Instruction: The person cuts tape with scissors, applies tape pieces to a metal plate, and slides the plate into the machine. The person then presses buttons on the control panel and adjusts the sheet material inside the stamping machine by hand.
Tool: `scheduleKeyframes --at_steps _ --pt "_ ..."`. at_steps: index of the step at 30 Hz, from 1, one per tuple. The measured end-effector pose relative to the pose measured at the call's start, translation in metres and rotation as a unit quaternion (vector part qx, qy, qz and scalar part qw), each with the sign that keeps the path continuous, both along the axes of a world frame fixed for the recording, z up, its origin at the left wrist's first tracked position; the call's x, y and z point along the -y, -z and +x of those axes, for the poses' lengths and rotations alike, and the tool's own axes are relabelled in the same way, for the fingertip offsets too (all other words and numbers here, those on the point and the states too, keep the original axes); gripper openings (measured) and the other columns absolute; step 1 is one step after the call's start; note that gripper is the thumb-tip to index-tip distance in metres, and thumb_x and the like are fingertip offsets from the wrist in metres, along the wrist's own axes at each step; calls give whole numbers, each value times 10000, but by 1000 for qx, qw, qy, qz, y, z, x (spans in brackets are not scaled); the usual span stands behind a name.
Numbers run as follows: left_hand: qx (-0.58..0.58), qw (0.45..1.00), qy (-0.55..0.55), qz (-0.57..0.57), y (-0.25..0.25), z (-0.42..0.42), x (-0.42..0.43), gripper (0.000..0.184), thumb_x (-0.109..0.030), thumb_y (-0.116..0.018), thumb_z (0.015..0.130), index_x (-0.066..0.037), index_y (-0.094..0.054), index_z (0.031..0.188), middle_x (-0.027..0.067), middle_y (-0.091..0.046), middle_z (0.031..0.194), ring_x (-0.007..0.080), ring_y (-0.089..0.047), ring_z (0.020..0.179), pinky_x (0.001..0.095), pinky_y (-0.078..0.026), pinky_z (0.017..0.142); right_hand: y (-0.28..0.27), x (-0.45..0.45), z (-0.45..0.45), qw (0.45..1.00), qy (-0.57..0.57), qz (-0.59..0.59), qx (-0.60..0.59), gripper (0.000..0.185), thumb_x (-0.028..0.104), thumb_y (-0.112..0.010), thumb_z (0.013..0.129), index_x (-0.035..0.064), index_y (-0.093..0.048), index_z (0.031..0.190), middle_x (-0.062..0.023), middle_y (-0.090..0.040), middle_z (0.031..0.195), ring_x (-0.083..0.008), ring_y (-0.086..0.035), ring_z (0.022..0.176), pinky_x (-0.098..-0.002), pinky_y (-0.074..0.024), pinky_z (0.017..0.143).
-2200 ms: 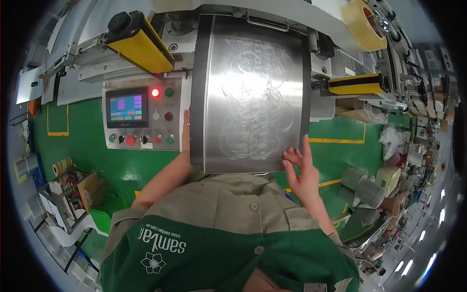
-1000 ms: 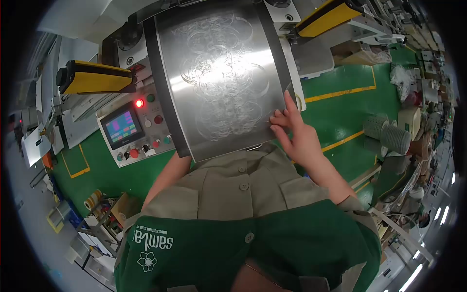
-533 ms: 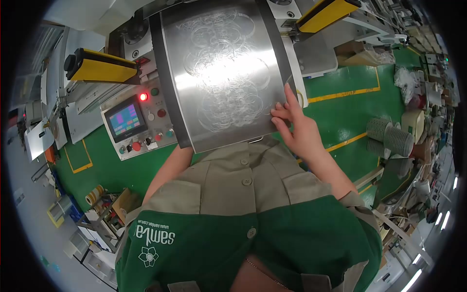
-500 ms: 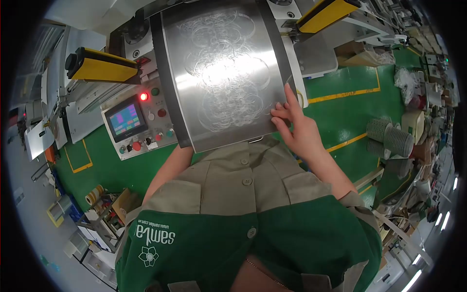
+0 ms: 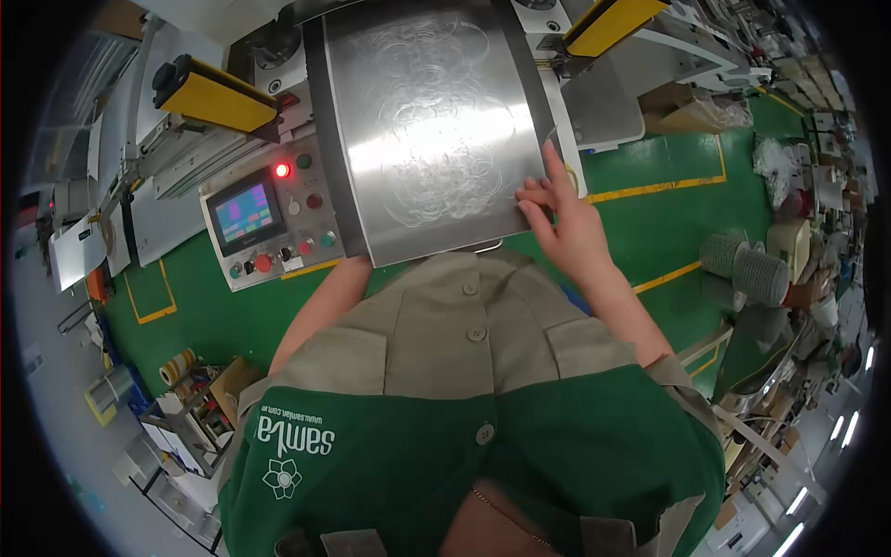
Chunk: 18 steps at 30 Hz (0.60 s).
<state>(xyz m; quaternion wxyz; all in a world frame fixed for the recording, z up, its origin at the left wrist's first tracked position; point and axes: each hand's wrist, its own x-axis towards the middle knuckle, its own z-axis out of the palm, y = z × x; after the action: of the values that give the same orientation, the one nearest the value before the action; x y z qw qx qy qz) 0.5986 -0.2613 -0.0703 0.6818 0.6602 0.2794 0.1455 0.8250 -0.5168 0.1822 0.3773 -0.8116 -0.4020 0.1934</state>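
Note:
A shiny metal plate with many overlapping circular scratches lies on a dark board in front of my body. My right hand rests at the lower right edge of the board, its index finger stretched forward along the side, the thumb and other fingers near the plate's corner. It does not grip the plate. My left forearm reaches up to the board's lower left corner, where the hand is hidden beneath or behind it. Just left of the board is a control panel with a lit screen and a glowing red lamp.
Yellow-and-black guard bars flank the machine, one on the left and one on the right. Wire spools stand on the green floor at the right. A rack with rolls and boards is at the lower left.
Since the earliest frame the view has turned, so the plate and panel appear tilted. My right index finger has moved a little forward along the board's edge. The left hand went out of sight.

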Motion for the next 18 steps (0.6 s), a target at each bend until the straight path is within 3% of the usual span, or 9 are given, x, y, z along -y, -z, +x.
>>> scheduleKeyframes --at_steps 15,16,18 --pt "-20 982 -73 172 5 -6 -16 573 -258 -636 865 -59 -490 1382 217 -476 1396 373 -483 1263 426 -412 1063 16 0 -4 997 24 58 52 704 158 -646 935 81 -283 1533 -93 -745 975 -248 -694 1026 -340 -528 879" --pt "-119 924 -19 363 -37 -13 -15 595 -134 -679 806 -36 -487 1360 242 -489 1361 399 -474 1271 423 -389 1083 17 0 -4 996 23 62 55 702 158 -648 934 81 -287 1532 -93 -745 970 -245 -692 1033 -338 -527 883" --pt "-93 893 -106 428 -51 -23 -18 503 -113 -631 851 -47 -513 1336 219 -499 1373 384 -495 1271 417 -398 1079 18 0 -5 996 31 64 50 704 154 -651 933 85 -290 1534 -100 -744 965 -250 -691 1038 -341 -528 884"
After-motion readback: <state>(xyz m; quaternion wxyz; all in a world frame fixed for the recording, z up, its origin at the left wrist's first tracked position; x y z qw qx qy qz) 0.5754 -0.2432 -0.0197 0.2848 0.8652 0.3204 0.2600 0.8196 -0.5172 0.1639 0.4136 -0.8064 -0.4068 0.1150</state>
